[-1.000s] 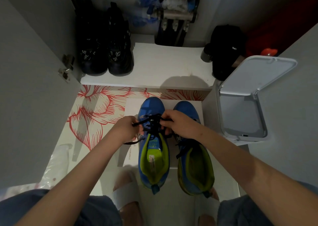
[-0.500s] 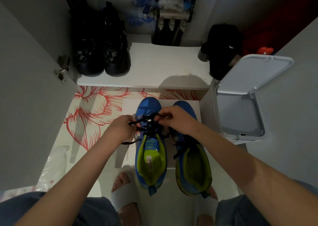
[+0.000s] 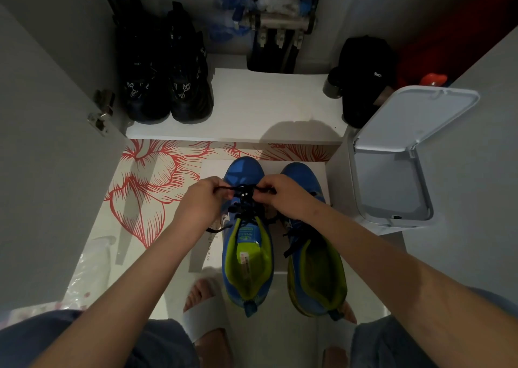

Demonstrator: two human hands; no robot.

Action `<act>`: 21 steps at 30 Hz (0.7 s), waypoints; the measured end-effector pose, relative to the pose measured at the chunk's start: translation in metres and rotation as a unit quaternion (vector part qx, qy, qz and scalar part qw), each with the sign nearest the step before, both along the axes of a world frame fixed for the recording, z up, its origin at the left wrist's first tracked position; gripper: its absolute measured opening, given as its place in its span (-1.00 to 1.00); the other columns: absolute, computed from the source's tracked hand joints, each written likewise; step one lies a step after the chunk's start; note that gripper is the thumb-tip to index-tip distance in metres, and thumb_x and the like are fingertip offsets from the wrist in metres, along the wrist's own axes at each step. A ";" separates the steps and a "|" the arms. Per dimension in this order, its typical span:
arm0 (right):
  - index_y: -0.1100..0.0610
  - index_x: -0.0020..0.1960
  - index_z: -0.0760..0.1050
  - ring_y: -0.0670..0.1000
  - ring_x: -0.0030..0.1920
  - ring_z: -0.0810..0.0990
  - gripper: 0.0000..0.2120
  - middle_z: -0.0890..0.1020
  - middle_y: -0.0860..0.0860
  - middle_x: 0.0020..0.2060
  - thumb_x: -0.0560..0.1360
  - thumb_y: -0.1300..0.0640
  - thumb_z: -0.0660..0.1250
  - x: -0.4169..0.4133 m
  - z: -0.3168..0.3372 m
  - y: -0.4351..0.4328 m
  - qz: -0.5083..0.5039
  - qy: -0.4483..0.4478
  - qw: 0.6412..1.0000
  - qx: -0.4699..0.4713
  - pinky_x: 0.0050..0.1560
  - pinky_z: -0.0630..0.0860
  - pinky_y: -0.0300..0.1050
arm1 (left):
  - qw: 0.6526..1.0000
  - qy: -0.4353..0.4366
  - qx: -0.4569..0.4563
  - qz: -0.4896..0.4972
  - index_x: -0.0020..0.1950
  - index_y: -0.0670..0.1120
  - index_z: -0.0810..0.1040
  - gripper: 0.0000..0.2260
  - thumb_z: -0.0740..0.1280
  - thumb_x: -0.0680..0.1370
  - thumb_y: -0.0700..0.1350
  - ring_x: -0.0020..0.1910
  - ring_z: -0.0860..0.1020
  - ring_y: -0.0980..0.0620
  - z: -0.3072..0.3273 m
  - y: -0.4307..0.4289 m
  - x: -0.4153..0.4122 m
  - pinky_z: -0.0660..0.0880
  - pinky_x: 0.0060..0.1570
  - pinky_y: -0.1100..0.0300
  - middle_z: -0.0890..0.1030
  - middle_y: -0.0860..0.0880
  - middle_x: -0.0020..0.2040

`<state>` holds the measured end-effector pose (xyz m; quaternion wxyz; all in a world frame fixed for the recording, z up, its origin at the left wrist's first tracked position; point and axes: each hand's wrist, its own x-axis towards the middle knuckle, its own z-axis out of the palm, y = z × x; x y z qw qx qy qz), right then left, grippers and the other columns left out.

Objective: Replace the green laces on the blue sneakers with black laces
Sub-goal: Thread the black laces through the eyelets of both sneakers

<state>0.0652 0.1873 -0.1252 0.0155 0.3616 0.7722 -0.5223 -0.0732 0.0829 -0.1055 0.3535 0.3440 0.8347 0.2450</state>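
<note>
On a white box lid [image 3: 208, 171] at our feet, the blue sneakers [image 3: 305, 177] stand side by side, toes pointing away from us and heels close to our sandalled feet. Both have bright blue uppers, lime-green linings and a small blue pull tab at the heel. The sneaker under our hands [image 3: 246, 258] shows a green tongue with a printed label, and a black lace [image 3: 244, 199] criss-crosses its eyelets. Our left hand [image 3: 200, 203] has its fingers curled and pinches one stretch of that lace just left of the toe-end eyelets. Our right hand [image 3: 283, 196] pinches the other stretch just right of them, so the lace runs taut between the two hands. One loose end trails out beneath our left wrist. The other sneaker [image 3: 316, 272] carries dark lacing too, with slack ends lying across its opening. A red floral mat [image 3: 145, 188] lies under the lid, and an open white bin [image 3: 392, 177] stands near the pair.
</note>
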 end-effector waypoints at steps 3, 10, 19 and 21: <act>0.24 0.08 0.49 -0.07 -0.22 0.51 -0.83 0.57 0.03 -0.24 0.57 0.16 0.25 0.002 -0.002 0.001 -0.025 -0.027 0.999 -0.032 -0.28 0.39 -0.35 | 1.000 -0.005 -0.003 -0.003 -0.10 -0.09 0.57 -0.83 0.21 0.59 -0.21 -0.44 0.43 0.12 -0.002 0.000 0.000 0.33 -0.38 0.29 0.55 -0.03 -0.22; 0.23 0.06 0.44 -0.09 -0.32 0.46 -0.89 0.51 0.01 -0.31 0.60 0.21 0.18 0.002 0.002 0.001 -0.086 -0.020 0.989 -0.122 -0.35 0.37 -0.30 | 1.000 -0.008 0.006 -0.004 -0.03 -0.11 0.55 -0.82 0.15 0.61 -0.24 -0.51 0.44 0.13 -0.005 0.000 -0.001 0.39 -0.45 0.33 0.65 -0.02 -0.07; 0.24 -0.03 0.55 -0.11 -0.24 0.51 -0.86 0.58 0.04 -0.18 0.47 0.18 0.40 0.003 0.011 0.004 0.023 -0.017 0.999 -0.033 -0.18 0.43 -0.29 | 0.998 0.014 0.057 -0.033 0.07 -0.09 0.63 -0.83 0.30 0.54 -0.24 -0.07 0.51 0.06 -0.007 0.000 0.005 0.29 -0.22 0.30 0.61 0.00 -0.05; 0.27 -0.02 0.55 -0.08 -0.20 0.50 -0.85 0.56 0.04 -0.20 0.49 0.18 0.37 0.001 0.007 0.003 0.013 -0.023 1.000 -0.011 -0.18 0.41 -0.29 | 0.998 0.028 0.036 -0.053 0.08 -0.10 0.63 -0.83 0.33 0.53 -0.22 -0.01 0.55 0.01 -0.009 0.002 0.007 0.36 -0.12 0.25 0.64 -0.05 0.00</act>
